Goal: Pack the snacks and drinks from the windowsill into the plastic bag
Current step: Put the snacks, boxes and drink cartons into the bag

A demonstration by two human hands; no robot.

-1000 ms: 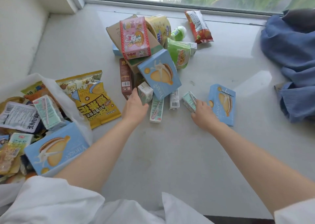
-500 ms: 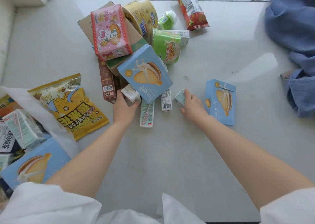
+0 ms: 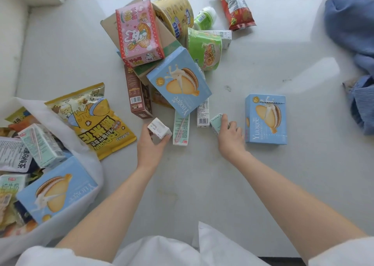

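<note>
Plenty of bare windowsill (image 3: 202,184) in front, smooth pale grey and a bit glossy, free between the two forearms and off to the right up to the crumpled blue cloth (image 3: 352,22). Left edge hemmed in by a white wall, with the thin white plastic bag (image 3: 89,164) slumped open there. Already in the bag: a blue biscuit box (image 3: 56,188), a pale green drink carton (image 3: 42,146), plus a few printed packets, partly hidden. Yellow popcorn bag (image 3: 91,120), crinkly foil, lay just beside the bag's mouth. Left hand (image 3: 149,144) was curled round a small white carton (image 3: 159,128), lifted at a tilt. Right hand (image 3: 230,138) gripped another small mint carton (image 3: 216,122), fingers wrapped over it, right beside a flat blue box (image 3: 265,120). Two more slim cartons lay flat between the hands. Behind them a heap: pink bunny box (image 3: 139,32), tilted blue box (image 3: 178,81), brown box (image 3: 137,95), round noodle cups in yellow and green, a little green bottle (image 3: 204,18), and a red snack packet (image 3: 234,4) lying apart near the back edge.
</note>
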